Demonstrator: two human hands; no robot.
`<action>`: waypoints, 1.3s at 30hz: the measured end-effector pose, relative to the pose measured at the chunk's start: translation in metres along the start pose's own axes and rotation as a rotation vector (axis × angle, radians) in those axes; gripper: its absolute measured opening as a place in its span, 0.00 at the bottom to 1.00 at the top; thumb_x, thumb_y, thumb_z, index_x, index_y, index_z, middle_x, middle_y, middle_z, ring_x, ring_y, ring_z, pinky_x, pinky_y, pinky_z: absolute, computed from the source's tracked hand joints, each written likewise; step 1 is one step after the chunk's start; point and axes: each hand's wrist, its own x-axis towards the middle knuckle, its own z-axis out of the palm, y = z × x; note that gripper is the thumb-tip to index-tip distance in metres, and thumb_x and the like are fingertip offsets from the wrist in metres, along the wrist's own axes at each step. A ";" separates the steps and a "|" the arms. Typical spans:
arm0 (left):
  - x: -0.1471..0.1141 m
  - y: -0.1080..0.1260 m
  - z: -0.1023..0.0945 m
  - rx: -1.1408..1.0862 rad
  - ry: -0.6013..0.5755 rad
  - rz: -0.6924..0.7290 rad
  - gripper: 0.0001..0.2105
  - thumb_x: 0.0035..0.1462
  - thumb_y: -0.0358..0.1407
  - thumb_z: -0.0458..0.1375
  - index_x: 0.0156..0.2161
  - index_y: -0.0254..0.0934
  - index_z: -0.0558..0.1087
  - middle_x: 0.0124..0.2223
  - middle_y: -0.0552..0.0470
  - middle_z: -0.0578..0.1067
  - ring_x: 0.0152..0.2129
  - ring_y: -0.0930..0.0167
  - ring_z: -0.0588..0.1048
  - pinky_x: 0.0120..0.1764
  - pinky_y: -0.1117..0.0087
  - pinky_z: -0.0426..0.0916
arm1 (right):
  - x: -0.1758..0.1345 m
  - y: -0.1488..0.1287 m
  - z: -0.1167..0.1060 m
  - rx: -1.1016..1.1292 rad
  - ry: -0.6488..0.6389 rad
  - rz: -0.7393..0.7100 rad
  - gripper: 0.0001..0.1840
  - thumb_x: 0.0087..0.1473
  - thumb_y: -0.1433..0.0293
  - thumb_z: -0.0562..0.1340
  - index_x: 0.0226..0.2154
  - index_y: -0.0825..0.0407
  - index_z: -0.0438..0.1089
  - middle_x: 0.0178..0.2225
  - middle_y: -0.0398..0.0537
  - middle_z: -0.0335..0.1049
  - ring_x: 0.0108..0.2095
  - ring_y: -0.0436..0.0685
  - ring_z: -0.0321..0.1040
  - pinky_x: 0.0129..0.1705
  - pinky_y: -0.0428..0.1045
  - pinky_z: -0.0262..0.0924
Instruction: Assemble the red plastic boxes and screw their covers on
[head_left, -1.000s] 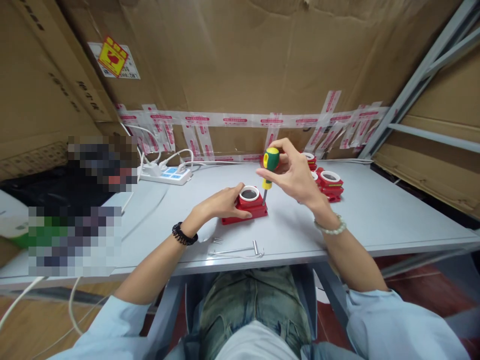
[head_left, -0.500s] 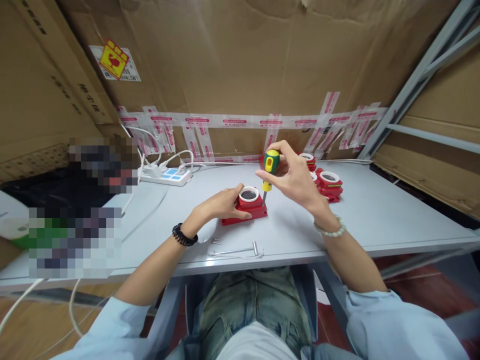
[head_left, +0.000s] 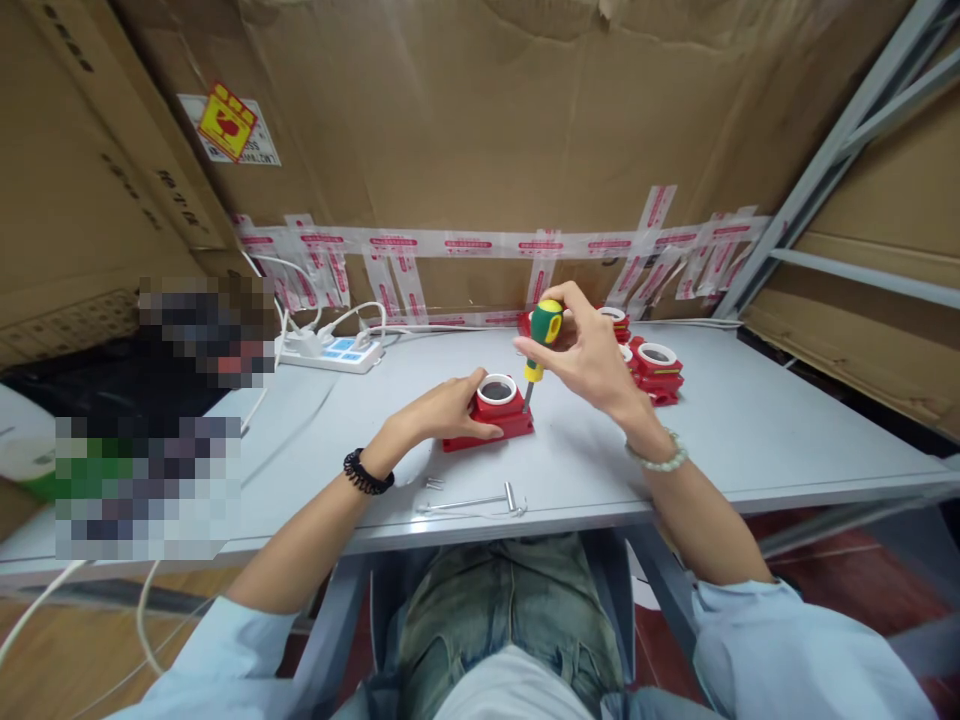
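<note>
A red housing with a white ring round its dark top opening (head_left: 507, 425) rests on the grey table. My left hand (head_left: 450, 408) is closed on its left side, thumb along the front and fingers behind. In my right hand (head_left: 589, 350) is a screwdriver with a green and yellow handle (head_left: 545, 324), pinched between thumb and fingers. Its shaft points down, slightly tilted, and the tip meets the housing's right corner. Whatever sits under the tip is too small to make out. Several small screws (head_left: 434, 484) and a metal rod tool with a crosspiece (head_left: 472, 501) lie nearer the table's front edge.
More red housings with white rings (head_left: 658, 372) stand behind my right hand. At the back left is a white power strip (head_left: 341, 352) with plugs and cables. Taped cardboard (head_left: 480, 140) walls off the back, and a metal frame (head_left: 832, 150) rises at the right.
The screwdriver handle has turned about its axis in my right hand; its yellow patch now faces right. The left hand and the housing keep their place.
</note>
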 end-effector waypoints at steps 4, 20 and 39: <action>0.000 -0.001 0.001 0.004 0.009 0.003 0.25 0.47 0.55 0.61 0.38 0.40 0.58 0.32 0.52 0.72 0.26 0.66 0.69 0.27 0.70 0.57 | -0.001 0.002 0.009 -0.141 0.104 0.020 0.20 0.51 0.63 0.66 0.44 0.48 0.60 0.29 0.39 0.61 0.25 0.51 0.59 0.33 0.51 0.62; 0.000 -0.003 0.004 -0.012 0.044 0.012 0.25 0.46 0.55 0.62 0.39 0.39 0.61 0.31 0.52 0.73 0.25 0.65 0.70 0.26 0.69 0.57 | -0.003 0.004 0.018 -0.172 0.128 -0.025 0.15 0.53 0.67 0.62 0.43 0.47 0.60 0.26 0.37 0.58 0.23 0.50 0.57 0.29 0.47 0.56; -0.031 -0.038 0.007 -0.340 0.083 0.027 0.33 0.50 0.51 0.64 0.57 0.36 0.63 0.55 0.40 0.73 0.48 0.60 0.74 0.52 0.57 0.67 | -0.005 0.007 0.004 -0.059 -0.053 -0.040 0.21 0.54 0.66 0.62 0.50 0.46 0.57 0.29 0.38 0.62 0.24 0.49 0.60 0.29 0.48 0.60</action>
